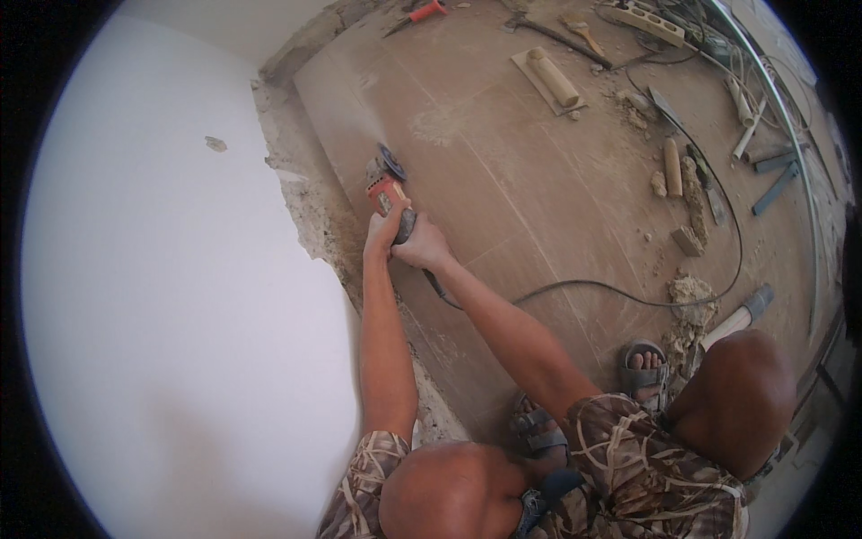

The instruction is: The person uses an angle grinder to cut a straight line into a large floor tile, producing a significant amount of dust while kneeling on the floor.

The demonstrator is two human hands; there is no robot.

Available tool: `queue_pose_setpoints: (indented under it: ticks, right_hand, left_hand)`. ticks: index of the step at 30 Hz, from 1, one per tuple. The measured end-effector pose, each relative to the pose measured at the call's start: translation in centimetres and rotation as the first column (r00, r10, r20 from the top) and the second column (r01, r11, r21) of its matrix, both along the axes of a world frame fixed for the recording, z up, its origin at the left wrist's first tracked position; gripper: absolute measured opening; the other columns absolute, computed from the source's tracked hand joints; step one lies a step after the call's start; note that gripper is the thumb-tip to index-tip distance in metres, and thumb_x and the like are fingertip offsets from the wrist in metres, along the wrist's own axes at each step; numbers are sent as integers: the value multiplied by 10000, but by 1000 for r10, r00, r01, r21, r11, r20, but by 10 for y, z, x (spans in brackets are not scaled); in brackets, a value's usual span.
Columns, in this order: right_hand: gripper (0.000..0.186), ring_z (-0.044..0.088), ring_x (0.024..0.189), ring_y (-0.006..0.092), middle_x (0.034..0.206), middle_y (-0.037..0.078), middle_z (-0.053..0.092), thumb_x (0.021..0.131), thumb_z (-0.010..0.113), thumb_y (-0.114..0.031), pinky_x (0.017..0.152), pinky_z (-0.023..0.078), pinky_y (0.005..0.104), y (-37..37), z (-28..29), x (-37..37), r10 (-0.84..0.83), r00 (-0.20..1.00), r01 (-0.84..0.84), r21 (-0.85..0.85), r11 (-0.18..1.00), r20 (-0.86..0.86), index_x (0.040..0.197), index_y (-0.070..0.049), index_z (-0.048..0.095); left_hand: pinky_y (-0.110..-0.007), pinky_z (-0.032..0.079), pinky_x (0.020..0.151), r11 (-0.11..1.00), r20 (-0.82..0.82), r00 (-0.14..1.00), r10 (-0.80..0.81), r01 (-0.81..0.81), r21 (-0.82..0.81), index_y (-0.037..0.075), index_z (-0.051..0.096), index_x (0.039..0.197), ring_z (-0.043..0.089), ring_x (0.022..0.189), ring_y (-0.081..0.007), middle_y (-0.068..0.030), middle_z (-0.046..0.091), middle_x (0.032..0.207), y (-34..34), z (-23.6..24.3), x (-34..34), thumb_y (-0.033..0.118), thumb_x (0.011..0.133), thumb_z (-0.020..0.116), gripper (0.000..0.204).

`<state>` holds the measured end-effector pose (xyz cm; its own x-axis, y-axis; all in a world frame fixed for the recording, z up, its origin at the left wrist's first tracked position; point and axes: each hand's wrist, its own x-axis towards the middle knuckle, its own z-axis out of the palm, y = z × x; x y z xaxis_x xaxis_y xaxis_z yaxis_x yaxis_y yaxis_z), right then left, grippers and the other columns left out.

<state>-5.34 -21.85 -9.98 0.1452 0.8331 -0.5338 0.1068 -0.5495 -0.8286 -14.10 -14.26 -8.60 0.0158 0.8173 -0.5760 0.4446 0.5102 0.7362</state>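
A red and black angle grinder (386, 190) points away from me, with its dark disc (392, 163) tilted at the tiled floor (503, 225) close to the wall's foot. Pale dust hangs in the air just beyond the disc. My left hand (382, 232) is wrapped round the grinder's body. Behind it, my right hand (424, 244) grips the black rear end of the tool. From there a black cord (575, 283) runs off to the right across the tiles. The palm sides and some fingers are hidden.
At left rises a white wall (180, 269) with a rough broken lower edge (310, 211). Across the floor lie a plastering float (549, 81), a hammer (566, 43), a red-handled tool (417, 16), a power strip (648, 22), rubble (693, 301) and a pipe (736, 319). My sandalled foot (644, 368) is nearby.
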Motion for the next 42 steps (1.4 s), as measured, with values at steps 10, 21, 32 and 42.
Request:
queue_pose_setpoints:
  ticks: [10,21,32,42]
  right_hand:
    - [902,634,1043,382,1094,265,636,572,811,-424,878,502,439,-10,-3,-1,12,999,-13,3,1000,35,1238,40,417]
    - [923,628,1070,380,1131,247,636,594,788,-431,903,493,446,-20,-1,1,37,999,-37,-7,999,35,1298,22,399]
    - [928,628,1061,383,1124,251,634,568,805,-421,898,496,441,-26,-5,-1,28,999,-28,3,1000,26,1278,23,407]
    - [952,626,1061,386,1119,262,632,552,813,-437,892,497,435,-32,-15,-5,6,999,-6,18,1000,37,1270,42,411]
  left_hand:
    - [-310,489,631,1000,23,1000,-18,18,-7,-24,648,1016,625,702,-143,-46,652,840,-8,-3,-1,394,741,752,511]
    - [-309,489,625,1000,27,1000,-15,15,-7,-22,640,1049,623,701,-141,-48,651,854,-15,-9,-4,394,741,753,529]
    - [-302,483,616,1000,39,999,-5,6,-7,-26,645,1021,621,692,-134,-45,647,840,-21,-13,-7,393,742,752,515]
    - [-303,486,638,999,44,999,-25,23,33,-21,639,1054,622,721,-138,-48,648,872,-31,-13,-5,402,744,751,537]
